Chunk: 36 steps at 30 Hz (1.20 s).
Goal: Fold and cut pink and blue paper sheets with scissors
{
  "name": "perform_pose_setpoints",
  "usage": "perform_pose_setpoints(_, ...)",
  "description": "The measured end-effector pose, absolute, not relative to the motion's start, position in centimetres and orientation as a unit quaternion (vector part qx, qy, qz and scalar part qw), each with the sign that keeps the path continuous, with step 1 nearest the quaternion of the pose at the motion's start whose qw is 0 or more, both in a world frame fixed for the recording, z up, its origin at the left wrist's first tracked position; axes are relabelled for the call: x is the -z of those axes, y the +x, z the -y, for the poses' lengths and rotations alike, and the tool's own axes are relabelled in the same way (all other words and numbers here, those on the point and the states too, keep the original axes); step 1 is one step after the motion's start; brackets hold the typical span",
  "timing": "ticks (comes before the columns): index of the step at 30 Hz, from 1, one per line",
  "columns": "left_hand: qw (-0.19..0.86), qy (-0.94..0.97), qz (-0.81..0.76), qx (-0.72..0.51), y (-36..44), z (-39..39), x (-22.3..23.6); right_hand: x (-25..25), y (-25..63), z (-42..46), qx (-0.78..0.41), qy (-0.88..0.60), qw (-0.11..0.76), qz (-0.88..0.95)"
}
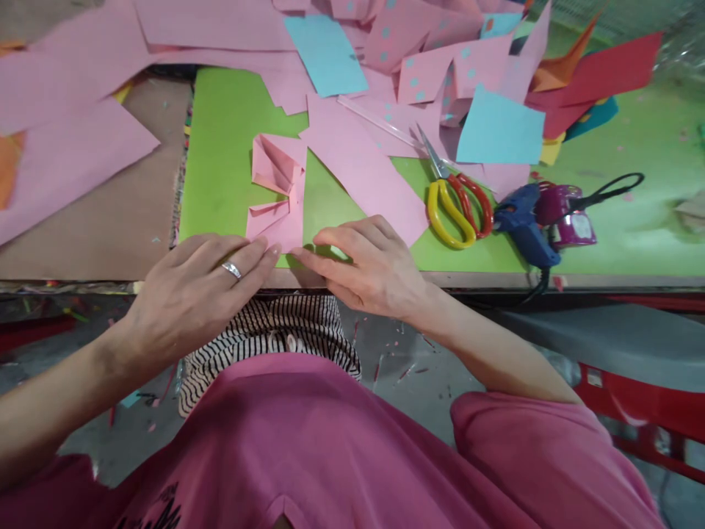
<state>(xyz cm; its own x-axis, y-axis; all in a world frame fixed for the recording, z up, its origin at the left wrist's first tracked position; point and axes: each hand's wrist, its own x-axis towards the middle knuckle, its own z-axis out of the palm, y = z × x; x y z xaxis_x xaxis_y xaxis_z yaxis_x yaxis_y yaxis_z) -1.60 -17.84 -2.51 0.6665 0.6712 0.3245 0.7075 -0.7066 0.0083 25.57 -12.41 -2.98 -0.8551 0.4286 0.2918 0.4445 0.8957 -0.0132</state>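
Observation:
A folded piece of pink paper (296, 209) lies at the front edge of the green work surface, its left side made of two raised, creased flaps. Across its lower edge rests my left hand (206, 283), fingers stretched out and fingertips pressing on the paper; a silver ring is on one finger. My right hand (363, 261) is just to the right, its fingers loosely apart and the index fingertip at the paper's lower right corner. Further right lie scissors (452, 209) with one yellow and one red handle, blades slightly apart, beside a blue glue gun (526, 224).
Pink sheets and offcuts (363, 162) cover the back, some dotted blue. Light blue pieces (501, 128) and red paper (600, 81) lie among them. A purple roll-like item (570, 217) with a black loop sits behind the glue gun. The green surface (220, 169) ends near my body.

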Motion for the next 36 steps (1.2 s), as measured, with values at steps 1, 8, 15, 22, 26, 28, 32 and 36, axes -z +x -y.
perform_pose_setpoints(1, 0.079, -0.912, 0.374, 0.151, -1.6, 17.8, 2.5, 3.1, 25.6, 12.3, 0.033, -0.222, 0.148, 0.963)
perform_pose_setpoints(8, 0.123, -0.918, 0.353, 0.136, -1.3, 18.0, 2.3, 3.2, 25.5, 12.2, 0.015, -0.220, 0.145, 0.965)
perform_pose_setpoints(15, 0.148, -0.897, 0.395, 0.131, 0.7, 18.5, 1.7, 2.3, 24.4, 12.9, 0.025, -0.227, 0.134, 0.964)
perform_pose_setpoints(22, 0.103, -0.855, 0.487, 0.143, 0.8, 20.8, 3.0, 2.7, 24.7, 13.1, 0.003, -0.249, 0.146, 0.957)
perform_pose_setpoints(26, 0.121, -0.839, 0.515, 0.122, -0.2, 21.5, 3.4, 3.0, 25.0, 13.2, -0.009, -0.256, 0.144, 0.956)
perform_pose_setpoints(28, 0.119, -0.829, 0.534, 0.115, -0.8, 21.7, 3.5, 3.2, 25.0, 13.2, -0.008, -0.260, 0.148, 0.954)
perform_pose_setpoints(32, 0.114, -0.815, 0.555, 0.121, -1.7, 21.9, 3.6, 3.6, 24.8, 12.9, -0.010, -0.267, 0.162, 0.950)
perform_pose_setpoints(36, 0.158, -0.837, 0.486, 0.193, -0.8, 21.1, 3.5, 3.4, 24.4, 12.8, -0.064, -0.250, 0.192, 0.947)
